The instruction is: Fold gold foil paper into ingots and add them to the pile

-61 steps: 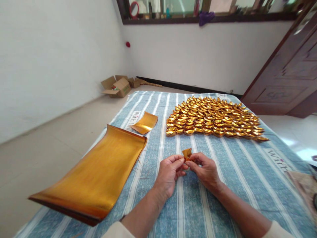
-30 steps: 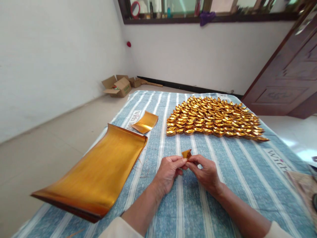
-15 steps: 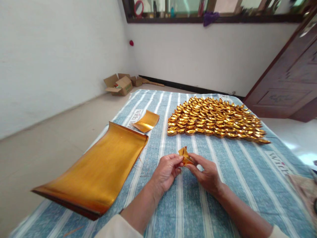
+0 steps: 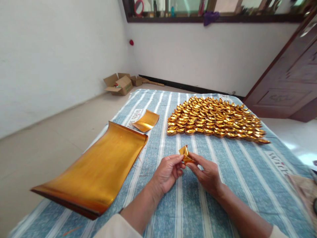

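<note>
A small piece of folded gold foil paper [image 4: 186, 152] is held between my two hands, above the near middle of the striped cloth. My left hand [image 4: 167, 172] pinches its left side between thumb and fingers. On the other side, the thumb and fingers of my right hand [image 4: 206, 172] grip its right edge. Fingers cover part of the lower folds. Beyond my hands, several boat-shaped gold paper ingots [image 4: 215, 120] lie packed in rows. To the left of my arms lies a large curled stack of gold foil paper [image 4: 99, 165], with a smaller gold sheet [image 4: 146, 121] behind it.
The blue and white striped cloth [image 4: 170, 201] covers the surface under everything. An open cardboard box [image 4: 120, 86] stands on the floor past the far left corner. A wooden door [image 4: 284, 82] is at the right, and a window ledge [image 4: 173, 19] runs along the back wall.
The folded gold paper has turned slightly between my fingers, and its upper folds look more opened out. Both hands stay in nearly the same place.
</note>
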The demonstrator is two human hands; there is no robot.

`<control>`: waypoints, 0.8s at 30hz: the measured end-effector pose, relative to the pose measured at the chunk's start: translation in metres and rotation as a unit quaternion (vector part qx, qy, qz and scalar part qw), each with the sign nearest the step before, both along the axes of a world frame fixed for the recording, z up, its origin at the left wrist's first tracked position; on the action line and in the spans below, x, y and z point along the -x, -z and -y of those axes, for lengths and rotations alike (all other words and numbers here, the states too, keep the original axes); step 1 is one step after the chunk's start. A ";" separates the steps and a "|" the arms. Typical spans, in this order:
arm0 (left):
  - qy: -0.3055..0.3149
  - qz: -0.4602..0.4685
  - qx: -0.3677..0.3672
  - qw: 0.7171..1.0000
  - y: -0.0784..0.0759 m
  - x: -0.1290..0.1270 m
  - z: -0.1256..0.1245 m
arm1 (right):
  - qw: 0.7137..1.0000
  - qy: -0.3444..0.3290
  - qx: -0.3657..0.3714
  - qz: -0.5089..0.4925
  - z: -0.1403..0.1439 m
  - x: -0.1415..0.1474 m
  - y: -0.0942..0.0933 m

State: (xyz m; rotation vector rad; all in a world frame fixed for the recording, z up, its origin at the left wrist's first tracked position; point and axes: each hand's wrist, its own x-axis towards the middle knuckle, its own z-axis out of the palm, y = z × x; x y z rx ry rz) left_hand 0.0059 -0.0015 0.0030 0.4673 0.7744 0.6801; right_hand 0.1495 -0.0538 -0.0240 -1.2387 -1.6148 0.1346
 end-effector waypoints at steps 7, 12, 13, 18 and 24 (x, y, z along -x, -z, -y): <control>-0.009 0.039 0.002 0.999 0.004 -0.001 0.002 | 0.999 0.014 -0.039 0.025 0.000 0.000 0.000; -0.002 0.052 -0.028 0.998 0.005 -0.001 0.003 | 0.999 0.011 -0.033 0.030 0.000 -0.002 -0.002; -0.002 0.050 -0.036 0.998 0.005 -0.001 0.003 | 0.999 0.008 -0.030 0.031 0.000 -0.002 -0.002; -0.007 0.049 -0.056 0.997 0.006 -0.002 0.004 | 0.999 0.005 -0.033 0.028 0.000 -0.002 -0.004; -0.003 0.053 -0.047 0.997 0.007 -0.002 0.003 | 0.999 0.002 -0.034 0.008 0.000 -0.001 -0.007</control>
